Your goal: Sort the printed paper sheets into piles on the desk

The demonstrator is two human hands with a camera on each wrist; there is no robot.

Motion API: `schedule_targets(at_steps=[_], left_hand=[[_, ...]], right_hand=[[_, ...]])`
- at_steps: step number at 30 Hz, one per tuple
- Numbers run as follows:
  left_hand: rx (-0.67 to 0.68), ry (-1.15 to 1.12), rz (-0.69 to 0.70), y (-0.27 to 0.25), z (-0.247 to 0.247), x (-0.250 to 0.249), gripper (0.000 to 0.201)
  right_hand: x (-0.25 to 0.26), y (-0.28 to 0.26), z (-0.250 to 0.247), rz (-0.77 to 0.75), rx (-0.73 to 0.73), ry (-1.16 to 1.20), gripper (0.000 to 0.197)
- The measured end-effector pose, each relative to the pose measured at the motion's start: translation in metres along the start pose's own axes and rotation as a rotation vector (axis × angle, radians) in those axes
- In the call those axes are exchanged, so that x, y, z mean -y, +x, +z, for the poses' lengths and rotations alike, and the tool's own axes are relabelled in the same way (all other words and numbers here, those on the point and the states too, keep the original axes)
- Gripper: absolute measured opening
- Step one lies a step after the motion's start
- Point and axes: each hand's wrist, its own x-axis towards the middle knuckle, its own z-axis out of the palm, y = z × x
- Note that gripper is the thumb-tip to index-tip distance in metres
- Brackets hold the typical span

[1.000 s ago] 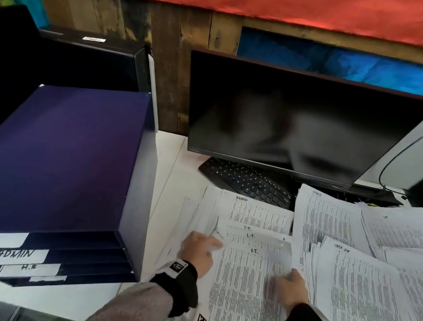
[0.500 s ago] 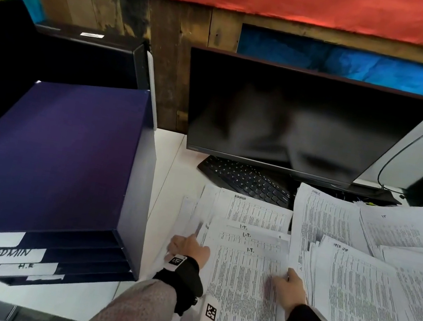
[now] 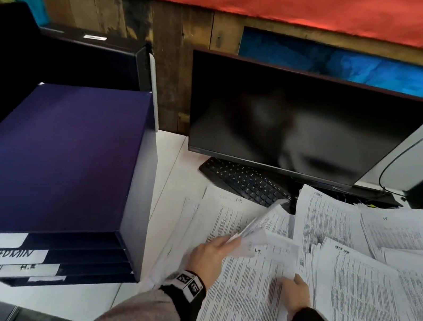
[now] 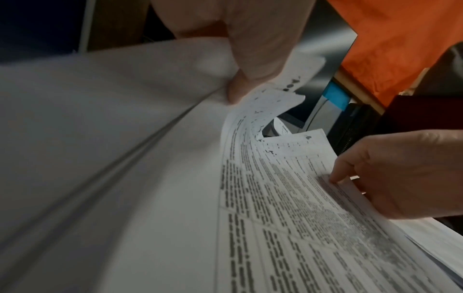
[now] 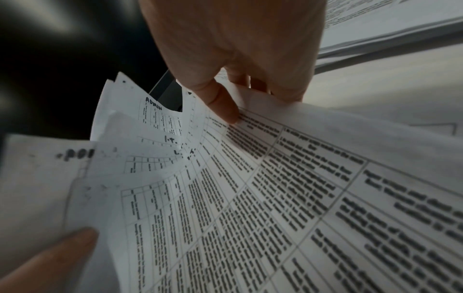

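Printed sheets with tables lie in overlapping piles on the white desk (image 3: pixel 175 171). In the head view my left hand (image 3: pixel 230 240) pinches the top-left corner of a few sheets (image 3: pixel 259 221) and holds them curled up off the middle pile (image 3: pixel 245 300), whose top page is marked "I.T.". The left wrist view shows the left hand (image 4: pixel 238 87) pinching that bent paper (image 4: pixel 125 158). My right hand (image 3: pixel 293 282) grips the middle pile's right edge. Its thumb (image 5: pixel 225 109) presses the printed page (image 5: pixel 288 188) while the fingers curl behind the edge.
A purple tray organiser (image 3: pixel 51 156) with labels I.T., ADMIN and H.R. stands at the left. Behind the papers are a dark monitor (image 3: pixel 294 124) and a black keyboard (image 3: pixel 243 179). More sheet piles (image 3: pixel 366 298) cover the desk at the right, below a black cable (image 3: pixel 387 173).
My left hand has moved from the pile's left edge to its top corner and lifted a few sheets, which now curl upward. The right hand has stayed at the pile's right edge.
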Motion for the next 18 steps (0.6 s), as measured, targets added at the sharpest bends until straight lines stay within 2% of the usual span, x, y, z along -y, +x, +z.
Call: schedule_targets(at_steps=[5,10,15,18], left_hand=[[-0.003,-0.016,-0.047,-0.0041,0.0061,0.0051,0.066],[0.071,-0.09,-0.129,-0.0038,0.0012,0.0014,0.068],[0.147,-0.134,-0.112,-0.0031,-0.0006,0.003,0.063],[0.137,-0.154,-0.086,-0.0032,0.0002,0.0041,0.06]], right_hand=[[-0.0012,-0.0016,0.0021,0.003,-0.016,-0.029,0.007],[-0.0001,-0.0041,0.0016,0.006,-0.01,-0.02,0.006],[-0.0008,-0.0034,0.0016,0.005,-0.022,-0.018,0.005],[-0.0026,-0.0006,0.0024,0.005,-0.015,-0.017,0.006]])
